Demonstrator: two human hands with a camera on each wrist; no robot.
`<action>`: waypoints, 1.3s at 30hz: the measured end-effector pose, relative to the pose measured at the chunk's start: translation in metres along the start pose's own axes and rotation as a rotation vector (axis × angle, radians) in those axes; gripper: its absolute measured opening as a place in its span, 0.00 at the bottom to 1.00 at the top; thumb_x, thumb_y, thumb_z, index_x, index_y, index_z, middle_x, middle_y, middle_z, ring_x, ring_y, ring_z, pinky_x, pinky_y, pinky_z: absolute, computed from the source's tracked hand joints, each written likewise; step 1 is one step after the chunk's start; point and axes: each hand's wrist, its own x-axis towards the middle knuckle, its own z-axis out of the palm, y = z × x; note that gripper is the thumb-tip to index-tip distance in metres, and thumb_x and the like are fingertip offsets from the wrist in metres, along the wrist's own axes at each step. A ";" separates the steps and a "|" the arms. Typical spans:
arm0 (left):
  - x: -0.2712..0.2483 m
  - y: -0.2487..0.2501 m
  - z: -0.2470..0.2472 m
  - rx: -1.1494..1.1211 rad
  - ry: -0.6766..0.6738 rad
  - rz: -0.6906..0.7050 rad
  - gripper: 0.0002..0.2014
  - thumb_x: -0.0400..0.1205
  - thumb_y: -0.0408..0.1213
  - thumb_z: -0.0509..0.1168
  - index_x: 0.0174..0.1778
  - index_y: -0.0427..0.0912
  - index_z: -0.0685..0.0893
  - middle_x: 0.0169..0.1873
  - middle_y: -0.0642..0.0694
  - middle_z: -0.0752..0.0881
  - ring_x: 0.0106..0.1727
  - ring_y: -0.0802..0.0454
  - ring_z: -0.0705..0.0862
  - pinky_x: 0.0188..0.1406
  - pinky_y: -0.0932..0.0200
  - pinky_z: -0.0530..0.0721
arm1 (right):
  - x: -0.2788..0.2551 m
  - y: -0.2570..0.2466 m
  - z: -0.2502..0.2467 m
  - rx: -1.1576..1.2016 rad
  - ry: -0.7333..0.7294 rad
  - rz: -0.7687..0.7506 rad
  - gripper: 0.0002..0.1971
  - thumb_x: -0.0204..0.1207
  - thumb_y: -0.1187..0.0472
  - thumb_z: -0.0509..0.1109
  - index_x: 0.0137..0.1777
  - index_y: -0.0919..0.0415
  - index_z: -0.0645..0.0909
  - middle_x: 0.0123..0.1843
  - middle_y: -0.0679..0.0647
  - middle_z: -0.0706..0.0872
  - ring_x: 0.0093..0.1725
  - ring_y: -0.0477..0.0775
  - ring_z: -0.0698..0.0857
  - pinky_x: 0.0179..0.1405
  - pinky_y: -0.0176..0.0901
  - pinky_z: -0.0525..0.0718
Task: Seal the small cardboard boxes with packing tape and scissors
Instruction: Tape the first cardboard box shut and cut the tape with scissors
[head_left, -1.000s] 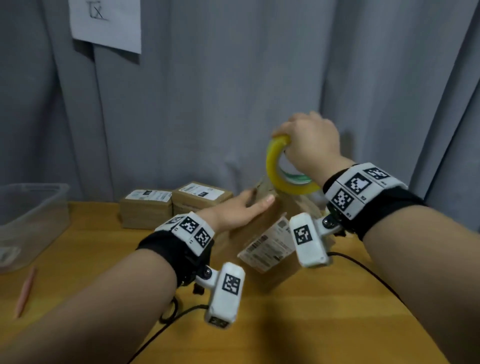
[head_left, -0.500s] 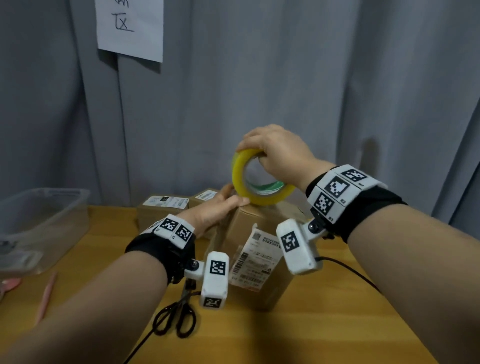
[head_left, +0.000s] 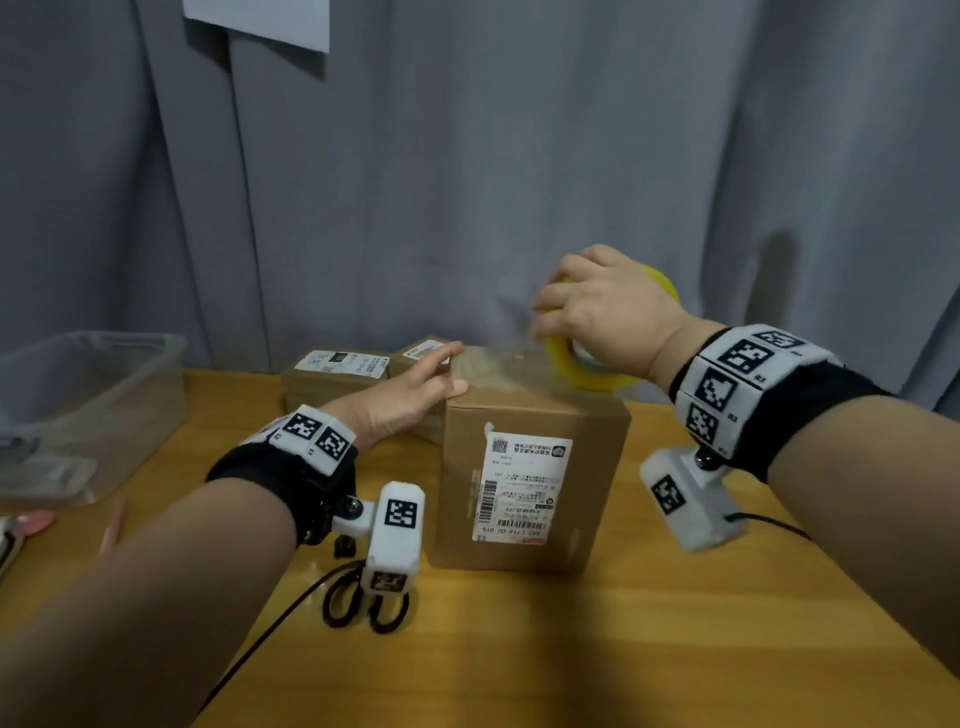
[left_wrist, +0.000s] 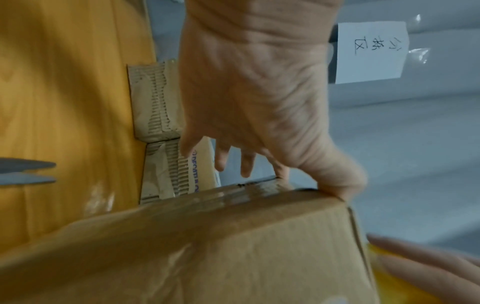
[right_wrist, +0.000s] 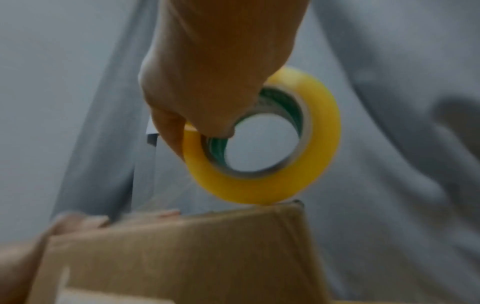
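The box (head_left: 530, 483) stands upright on the worktop (head_left: 571, 649), label toward the person. The left hand (head_left: 410, 395) lies flat on its top-left edge; the right hand (head_left: 597, 312) grips the tape roll (right_wrist: 262, 164), on edge over the far right corner. Half a second ago the roll was over the left end.

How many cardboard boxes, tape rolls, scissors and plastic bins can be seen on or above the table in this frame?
Cardboard boxes: 3, the box being taped and two smaller ones behind it
Tape rolls: 1, the yellow roll held in the right hand
Scissors: 1 pair
Clear plastic bins: 1
Total: 6
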 end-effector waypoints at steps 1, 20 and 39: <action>-0.002 0.001 -0.001 0.047 0.012 0.013 0.29 0.85 0.50 0.58 0.81 0.64 0.55 0.67 0.56 0.70 0.68 0.53 0.72 0.73 0.52 0.67 | 0.000 -0.006 0.002 0.003 -0.034 0.014 0.18 0.70 0.61 0.56 0.34 0.45 0.87 0.39 0.45 0.88 0.44 0.57 0.83 0.44 0.48 0.78; 0.020 0.031 0.030 1.041 0.047 0.237 0.47 0.73 0.70 0.61 0.82 0.47 0.56 0.77 0.42 0.65 0.76 0.45 0.67 0.73 0.50 0.69 | 0.000 0.010 -0.030 0.186 -0.023 0.495 0.16 0.73 0.68 0.58 0.56 0.59 0.81 0.53 0.64 0.82 0.51 0.67 0.82 0.49 0.55 0.77; 0.012 0.039 0.027 1.051 0.020 0.069 0.50 0.69 0.73 0.62 0.84 0.53 0.51 0.82 0.52 0.57 0.80 0.49 0.62 0.77 0.48 0.65 | -0.079 -0.010 0.010 0.475 -0.380 0.663 0.32 0.77 0.74 0.56 0.70 0.35 0.75 0.63 0.51 0.78 0.58 0.59 0.75 0.44 0.48 0.68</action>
